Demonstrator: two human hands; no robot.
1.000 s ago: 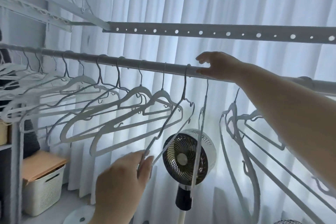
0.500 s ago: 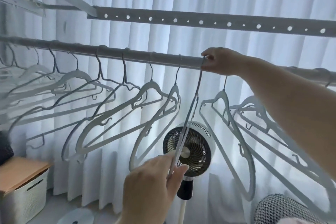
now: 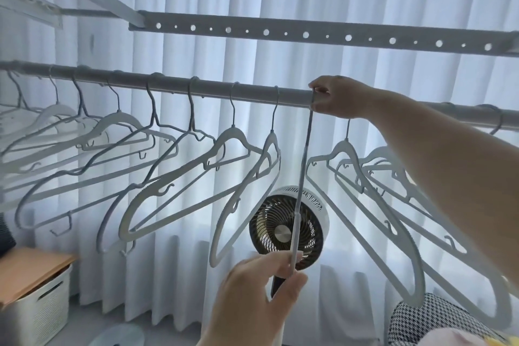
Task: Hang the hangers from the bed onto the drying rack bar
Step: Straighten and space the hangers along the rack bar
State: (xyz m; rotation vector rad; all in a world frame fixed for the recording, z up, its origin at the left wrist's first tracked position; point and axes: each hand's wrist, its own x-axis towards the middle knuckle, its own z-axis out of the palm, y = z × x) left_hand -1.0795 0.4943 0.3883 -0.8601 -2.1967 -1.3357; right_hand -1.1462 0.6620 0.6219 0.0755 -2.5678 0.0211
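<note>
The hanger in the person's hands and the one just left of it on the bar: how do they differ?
The held hanger shows edge-on, as a thin line; its neighbour shows more of its triangle. The left hand pinches the held one's bottom and the right hand its hook; the neighbour hangs untouched. Both are pale and hook the bar.

the held hanger (image 3: 302,185) has swung from a slant to near upright between the grips, its hook now under the right hand (image 3: 341,98), left hand (image 3: 258,292) pinching lower

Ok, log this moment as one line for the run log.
step: hooking hanger on rack bar | right hand: pinching hook at bar | left hand: pinching hanger's lower edge | hanger: edge-on | not released
</note>
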